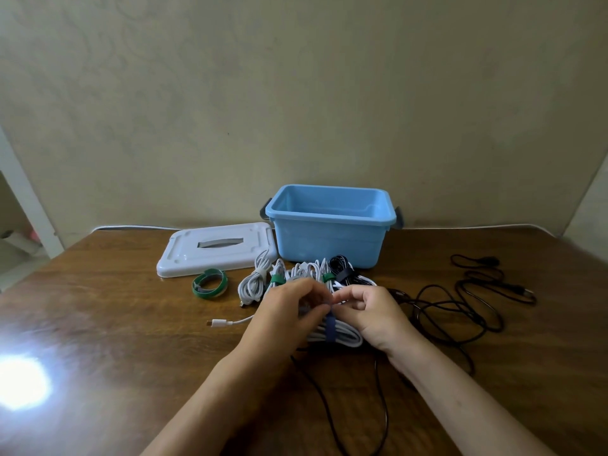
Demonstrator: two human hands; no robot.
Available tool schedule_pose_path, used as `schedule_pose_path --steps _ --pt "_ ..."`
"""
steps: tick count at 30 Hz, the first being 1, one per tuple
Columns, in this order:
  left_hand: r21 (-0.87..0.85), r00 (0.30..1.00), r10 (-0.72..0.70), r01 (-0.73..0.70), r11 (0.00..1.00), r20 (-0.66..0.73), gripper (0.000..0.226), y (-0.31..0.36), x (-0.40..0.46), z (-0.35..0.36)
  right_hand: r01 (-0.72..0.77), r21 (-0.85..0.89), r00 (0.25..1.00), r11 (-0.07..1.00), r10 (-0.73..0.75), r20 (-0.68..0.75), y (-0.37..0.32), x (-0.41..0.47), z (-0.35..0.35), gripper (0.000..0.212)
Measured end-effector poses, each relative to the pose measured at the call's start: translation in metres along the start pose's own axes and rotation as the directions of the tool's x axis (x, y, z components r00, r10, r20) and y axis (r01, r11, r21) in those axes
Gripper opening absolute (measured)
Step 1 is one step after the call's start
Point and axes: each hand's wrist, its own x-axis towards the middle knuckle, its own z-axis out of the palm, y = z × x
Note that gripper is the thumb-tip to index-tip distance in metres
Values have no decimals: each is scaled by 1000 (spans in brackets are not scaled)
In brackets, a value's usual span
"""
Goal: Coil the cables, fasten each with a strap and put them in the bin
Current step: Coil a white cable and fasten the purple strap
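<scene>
Across the bare left half of the bench (pixel 108 324), open wood out to the edge; then green strap roll (pixel 209 284) beside white lid (pixel 215 250). Left hand (pixel 284 315) and right hand (pixel 370 312), both grips narrow, pinching blue strap (pixel 330 328) round white cable coil (pixel 342 337). Strapped coils (pixel 296 274) before blue bin (pixel 330 225), inside hidden. Loose black cables (pixel 460 307) rightward. No legible writing

wall (pixel 230 93): plain beige, faintly mottled | table (pixel 115 324): dark brown wood, glossy | glare (pixel 19 383): bright white patch, near-left tabletop | door frame (pixel 23 192): white, left edge
</scene>
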Motion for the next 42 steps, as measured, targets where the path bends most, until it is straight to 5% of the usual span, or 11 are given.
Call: schedule_pose_path --steps 3,8,13,21,26,29,35,42 --pt "18 999 -19 19 1000 -26 11 -3 0 1 31 -41 999 999 -31 -11 1 0 3 6" --pt "220 963 213 -175 960 -164 15 4 -1 8 17 -30 1000 999 -17 -7 -3 2 3 4" --pt "213 934 263 -213 954 -244 19 12 -3 5 -59 65 998 996 57 28 -8 2 0 14" --pt "-86 981 79 -95 992 -175 21 6 -2 8 -74 35 996 997 73 46 -3 4 -3 15" --pt "55 924 79 -63 996 -375 23 5 -4 14 -2 26 996 1000 0 87 -8 -3 7 3" --pt "90 888 65 -27 996 -454 15 4 -3 11 65 44 993 997 -69 95 -14 -6 12 14" --pt "94 876 2 50 994 -483 20 4 -2 7 48 30 986 998 -52 157 -22 -13 11 37" --pt "19 887 -128 152 988 -444 37 3 2 -4 281 -247 953 927 -240 186 -19 -20 10 17"
